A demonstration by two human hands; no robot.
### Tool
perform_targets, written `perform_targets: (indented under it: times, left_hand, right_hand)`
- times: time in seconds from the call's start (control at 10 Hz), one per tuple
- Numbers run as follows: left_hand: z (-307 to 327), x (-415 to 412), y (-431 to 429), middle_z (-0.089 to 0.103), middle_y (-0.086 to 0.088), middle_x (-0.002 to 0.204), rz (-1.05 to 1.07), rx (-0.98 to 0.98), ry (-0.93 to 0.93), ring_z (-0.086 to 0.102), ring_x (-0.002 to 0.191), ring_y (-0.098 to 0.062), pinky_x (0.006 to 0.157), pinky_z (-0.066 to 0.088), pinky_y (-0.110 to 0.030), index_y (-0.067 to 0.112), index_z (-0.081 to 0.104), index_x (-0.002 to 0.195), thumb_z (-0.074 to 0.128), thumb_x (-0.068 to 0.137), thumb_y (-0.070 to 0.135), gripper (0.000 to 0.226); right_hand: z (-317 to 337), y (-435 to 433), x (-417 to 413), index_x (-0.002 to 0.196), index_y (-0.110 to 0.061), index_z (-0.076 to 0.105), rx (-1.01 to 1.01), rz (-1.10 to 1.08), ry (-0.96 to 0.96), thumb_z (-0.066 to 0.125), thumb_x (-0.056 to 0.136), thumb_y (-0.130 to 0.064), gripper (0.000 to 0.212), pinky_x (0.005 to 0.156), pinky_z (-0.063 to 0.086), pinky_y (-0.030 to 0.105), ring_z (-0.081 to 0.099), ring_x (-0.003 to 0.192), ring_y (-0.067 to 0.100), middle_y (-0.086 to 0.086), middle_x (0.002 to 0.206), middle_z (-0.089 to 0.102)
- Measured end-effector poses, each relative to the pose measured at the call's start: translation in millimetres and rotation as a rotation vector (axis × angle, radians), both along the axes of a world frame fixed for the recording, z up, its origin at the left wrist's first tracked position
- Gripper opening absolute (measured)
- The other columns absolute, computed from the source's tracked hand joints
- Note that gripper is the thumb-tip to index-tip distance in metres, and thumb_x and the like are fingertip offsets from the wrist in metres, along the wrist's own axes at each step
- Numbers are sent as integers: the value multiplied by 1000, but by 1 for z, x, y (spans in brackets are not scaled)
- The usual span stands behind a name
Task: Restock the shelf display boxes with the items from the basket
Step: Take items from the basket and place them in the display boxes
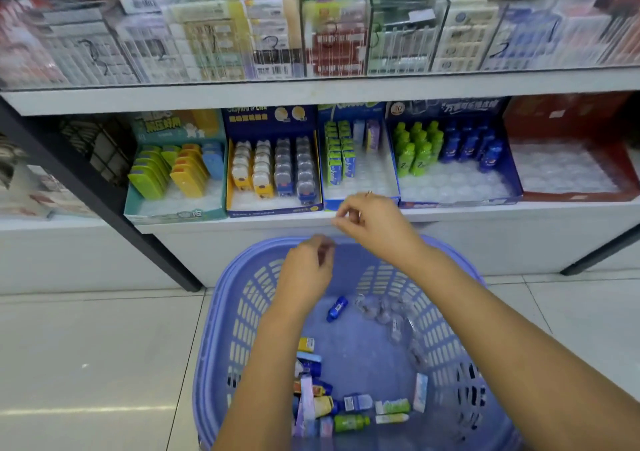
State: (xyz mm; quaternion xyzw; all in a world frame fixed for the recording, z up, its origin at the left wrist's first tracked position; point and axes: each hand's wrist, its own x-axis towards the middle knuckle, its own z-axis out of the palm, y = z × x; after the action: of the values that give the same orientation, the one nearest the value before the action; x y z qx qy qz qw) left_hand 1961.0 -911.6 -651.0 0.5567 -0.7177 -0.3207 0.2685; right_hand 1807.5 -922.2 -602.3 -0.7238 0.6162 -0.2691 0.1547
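A purple slotted basket (225, 315) stands on the floor below the shelf. In it lie a small blue bottle (336, 308), a green bottle (350, 423), several small packs (309, 378) and clear plastic pieces (382, 310). My left hand (306, 274) hovers over the basket's far rim with its fingers curled, pinching what looks like a small clear item, blurred. My right hand (372, 223) is higher, in front of the shelf edge, its fingertips pinched on a similar small clear item. Right behind it is the blue display box (362, 192) with green packs.
Along the shelf sit a teal box (175, 210) of green and yellow cases, a yellow-and-blue box (273, 208), a blue box (457, 197) of green and blue bottles, and a red box (568, 194). A dark shelf post (114, 208) slants at the left. Stacked packs sit behind clear panels above.
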Motion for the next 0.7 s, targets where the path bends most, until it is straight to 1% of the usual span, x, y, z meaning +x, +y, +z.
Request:
perform_targets:
  times: [0.1,0.2,0.3,0.4,0.5,0.6,0.7]
  left_hand:
    - [-41,12,6,69,-14,105,-191,318,-422,64,100,-27,80,48,-31,7,68,102,51,88,12,23]
    - [-84,22,25,59,-12,126,-347,526,-575,55,117,-25,92,43,-27,11,64,118,52,90,11,30]
    - [-116,29,43,53,-13,134,-461,598,-656,49,124,-26,98,37,-27,7,60,124,51,91,5,35]
    - [-134,29,53,58,-18,126,-491,666,-701,53,120,-31,89,43,-31,0,62,118,48,90,0,32]
    - [-143,29,52,59,-21,122,-461,576,-755,55,116,-31,91,42,-33,-2,63,114,49,90,1,28]
    - [-153,31,52,58,-21,124,-477,516,-884,53,118,-34,100,40,-38,0,61,118,47,93,5,29]
    - [-163,26,53,59,-21,120,-494,455,-989,55,114,-36,96,44,-43,-1,62,114,47,94,7,27]
  right_hand:
    - [-51,24,4,102,-14,67,359,102,138,65,86,-28,22,82,41,27,60,94,20,7,97,67]
    - [-104,43,0,124,-14,59,554,144,241,58,89,-18,36,95,33,25,52,116,23,11,122,58]
    - [-147,48,-2,135,-13,50,669,153,230,51,87,-3,48,101,31,26,48,123,26,13,132,49]
    - [-173,47,4,138,-11,46,721,181,180,41,89,3,51,104,30,24,45,128,26,11,140,42]
    - [-201,41,8,142,-13,39,757,177,163,36,96,-7,47,111,26,32,32,138,28,11,150,32]
    - [-222,38,12,141,-16,39,709,256,331,32,100,-23,42,110,28,39,35,135,30,11,149,33]
    - [-229,35,13,129,-9,46,668,188,380,36,97,-13,34,94,40,39,48,118,34,18,132,45]
